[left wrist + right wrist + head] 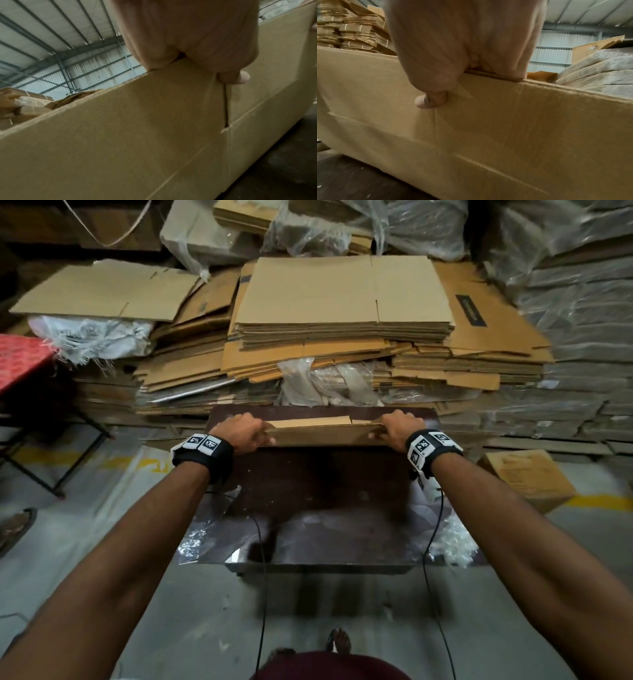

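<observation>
A flattened brown cardboard box (pixel 322 434) stands on edge on a dark brown table (pixel 318 491). My left hand (pixel 245 433) grips its top edge at the left, thumb on the near face. My right hand (pixel 397 429) grips the top edge at the right in the same way. In the left wrist view the left hand (pixel 192 44) straddles the cardboard (pixel 120 135) with the thumb tip beside a flap slit. The right wrist view has the right hand (pixel 462 51) over the cardboard's (pixel 505 121) top edge, thumb pressed on the near face.
Behind the table rise tall piles of flattened cartons (pixel 342 313) and plastic-wrapped bundles (pixel 575 337). A red-topped folding stand (pixel 20 361) is at the left, a closed carton (pixel 527 477) on the floor at the right. Clear plastic sheet (pixel 212 529) lies on the table's near end.
</observation>
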`<state>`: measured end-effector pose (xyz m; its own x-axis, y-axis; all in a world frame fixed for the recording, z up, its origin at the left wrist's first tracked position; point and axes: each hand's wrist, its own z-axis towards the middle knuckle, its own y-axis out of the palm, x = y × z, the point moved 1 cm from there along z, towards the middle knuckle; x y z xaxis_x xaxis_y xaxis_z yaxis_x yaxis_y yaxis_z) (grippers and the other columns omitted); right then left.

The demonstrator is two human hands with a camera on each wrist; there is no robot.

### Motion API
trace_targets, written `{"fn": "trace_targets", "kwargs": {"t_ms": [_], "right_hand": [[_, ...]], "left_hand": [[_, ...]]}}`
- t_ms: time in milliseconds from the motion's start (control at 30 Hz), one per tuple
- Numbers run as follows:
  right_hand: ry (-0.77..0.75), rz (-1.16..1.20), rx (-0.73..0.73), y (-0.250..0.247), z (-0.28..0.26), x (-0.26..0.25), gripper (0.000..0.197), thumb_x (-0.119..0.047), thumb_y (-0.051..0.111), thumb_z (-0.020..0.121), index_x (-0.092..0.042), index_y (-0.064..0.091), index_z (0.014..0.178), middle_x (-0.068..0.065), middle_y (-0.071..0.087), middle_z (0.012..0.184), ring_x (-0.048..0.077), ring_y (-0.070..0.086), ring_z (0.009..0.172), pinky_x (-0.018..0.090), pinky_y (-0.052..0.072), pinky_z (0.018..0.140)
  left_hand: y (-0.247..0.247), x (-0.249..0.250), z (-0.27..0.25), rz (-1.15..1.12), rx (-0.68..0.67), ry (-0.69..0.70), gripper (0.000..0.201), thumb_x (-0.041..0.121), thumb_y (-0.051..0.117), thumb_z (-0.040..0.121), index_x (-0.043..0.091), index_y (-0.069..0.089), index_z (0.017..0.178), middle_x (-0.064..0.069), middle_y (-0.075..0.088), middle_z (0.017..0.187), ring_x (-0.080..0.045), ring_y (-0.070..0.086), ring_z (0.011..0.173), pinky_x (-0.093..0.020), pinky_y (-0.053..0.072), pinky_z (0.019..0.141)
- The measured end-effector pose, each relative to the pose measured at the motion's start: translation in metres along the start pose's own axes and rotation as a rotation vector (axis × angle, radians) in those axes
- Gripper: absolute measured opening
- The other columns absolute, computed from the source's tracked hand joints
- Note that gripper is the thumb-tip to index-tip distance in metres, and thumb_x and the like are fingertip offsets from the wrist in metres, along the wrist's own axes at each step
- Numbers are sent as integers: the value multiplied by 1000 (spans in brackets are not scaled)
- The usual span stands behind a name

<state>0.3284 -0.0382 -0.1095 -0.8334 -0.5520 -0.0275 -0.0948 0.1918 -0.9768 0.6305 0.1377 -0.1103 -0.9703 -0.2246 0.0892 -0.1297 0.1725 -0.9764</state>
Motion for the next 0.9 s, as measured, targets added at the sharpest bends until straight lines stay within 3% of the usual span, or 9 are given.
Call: {"fn": "trace_targets", "kwargs": {"t_ms": [167,300,433,633,767,900], "right_hand": [[58,85,138,-41,-14,-9,27,-37,58,102,-18,62,122,13,64,115,37,63,106,50,55,89],[137,141,294,-82,-33,-29,23,-25,57,102,-10,60,119,16,61,111,39,61,108,47,50,87],[207,223,459,-117,-45,-46,22,-13,55,102,-5,60,122,21,64,113,40,63,106,45,52,82],[142,149,535,-165,-63,-52,19,-14,54,99,-7,61,115,17,61,112,38,60,100,54,53,91],[123,77,583,-190,-73,-50,19,-25,54,102,-13,62,114,15,62,111,37,60,100,46,49,85],[109,127,665,-210,-78,-49,16,-30,55,103,-20,66,108,6,61,101,28,56,91,42,47,79]], "left_hand": [[-35,1,-12,20,183,56,38,47,48,105,21,63,129,-20,70,106,-41,66,100,-45,52,84],[-63,5,-26,17,392,3,33,37,54,103,17,64,128,-22,70,103,-43,66,99,-47,51,82],[-91,9,-35,-82,555,-52,28,22,57,99,23,69,125,-21,73,103,-42,67,97,-45,51,79],[-137,-2,-43,12,705,-129,37,21,56,94,26,65,129,-20,70,104,-42,65,97,-46,48,77],[-177,-5,-50,61,753,-61,32,20,55,92,29,67,120,-12,74,95,-37,67,86,-44,55,72],[-212,-3,-49,122,799,-4,30,23,57,92,30,68,119,-11,73,96,-35,67,87,-40,53,69]]}}
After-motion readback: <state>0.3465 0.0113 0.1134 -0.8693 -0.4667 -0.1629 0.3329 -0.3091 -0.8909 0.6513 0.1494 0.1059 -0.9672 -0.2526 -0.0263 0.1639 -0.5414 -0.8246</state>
